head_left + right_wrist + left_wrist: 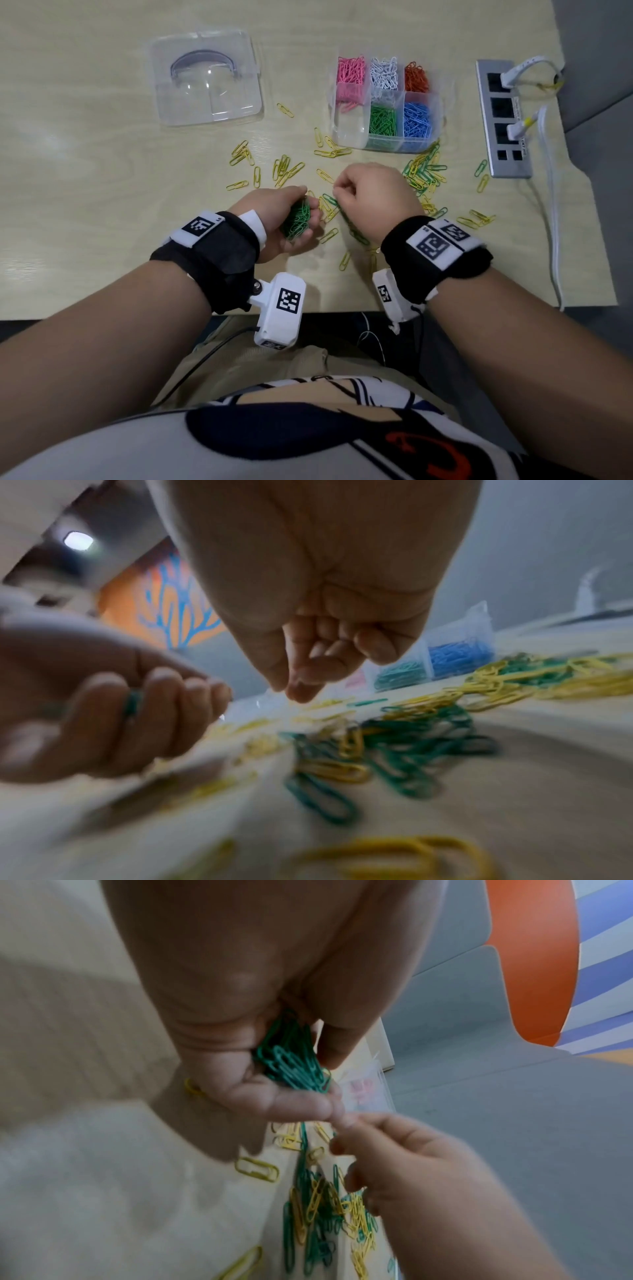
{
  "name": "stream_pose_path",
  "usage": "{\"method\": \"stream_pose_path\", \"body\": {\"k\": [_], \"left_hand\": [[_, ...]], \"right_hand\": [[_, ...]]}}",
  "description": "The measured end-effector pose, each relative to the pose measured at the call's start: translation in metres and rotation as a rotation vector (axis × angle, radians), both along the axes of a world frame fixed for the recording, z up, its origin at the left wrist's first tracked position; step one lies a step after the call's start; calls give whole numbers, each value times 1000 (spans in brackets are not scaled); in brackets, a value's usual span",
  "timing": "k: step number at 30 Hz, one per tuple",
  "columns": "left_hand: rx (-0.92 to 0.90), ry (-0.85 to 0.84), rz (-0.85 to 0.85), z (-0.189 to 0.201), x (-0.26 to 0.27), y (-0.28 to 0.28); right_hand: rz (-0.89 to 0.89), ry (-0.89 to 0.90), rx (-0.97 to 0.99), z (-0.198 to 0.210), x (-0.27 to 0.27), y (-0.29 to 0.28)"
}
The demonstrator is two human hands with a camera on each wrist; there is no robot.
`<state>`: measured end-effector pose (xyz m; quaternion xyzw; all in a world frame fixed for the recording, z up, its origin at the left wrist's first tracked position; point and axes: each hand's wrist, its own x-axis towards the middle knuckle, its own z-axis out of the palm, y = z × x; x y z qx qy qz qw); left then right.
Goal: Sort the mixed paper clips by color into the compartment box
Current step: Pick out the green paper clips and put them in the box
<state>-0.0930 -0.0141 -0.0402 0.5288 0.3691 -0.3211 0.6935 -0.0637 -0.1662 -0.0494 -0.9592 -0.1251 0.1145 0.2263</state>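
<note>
1. Nearest me, my printed shirt point(274, 445) fills the bottom of the head view, with both forearms reaching out over the pale wooden table point(85, 171).
2. Grey floor lies past the table's right edge, and the wrist views show an orange wall with blue shapes point(164, 607) behind.
3. At 1 o'clock from my hands sits the compartment box point(383, 102), holding pink, white, orange, green and blue clips in separate cells; its near-left cell looks bare.
4. At 11 o'clock rests a clear lid point(205, 78); at 2 o'clock, a grey power strip point(501, 116) with white plugs.
5. My left hand point(284, 222) is cupped, fingers curled round a bundle of green clips point(297, 219).
6. My right hand point(370, 198) is just beside it, thumb and forefinger pinched together; I cannot tell whether a clip sits between them.
7. Loose yellow and green clips point(423, 171) are scattered on the table around and beyond both hands, thickest at 2 o'clock near the box.
</note>
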Motion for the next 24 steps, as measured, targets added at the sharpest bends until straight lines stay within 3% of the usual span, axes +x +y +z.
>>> {"method": "stream_pose_path", "body": {"k": [2,8,13,16,19,24], "left_hand": [[10,5,-4,0,-1,2],[33,8,-26,-2,-2,7],[15,-6,-20,0,2,4],[-18,-14,-40,2,3,-3],[-8,-22,-55,1,6,-6],[6,-26,-46,5,10,-8]], "right_hand": [[67,52,-175,-7,3,1],[88,100,-264,-5,8,9],[58,133,195,16,-3,5],[-29,95,312,20,-9,-4],[-204,40,161,16,-5,-30],[-124,146,-143,4,-9,-48]]}}
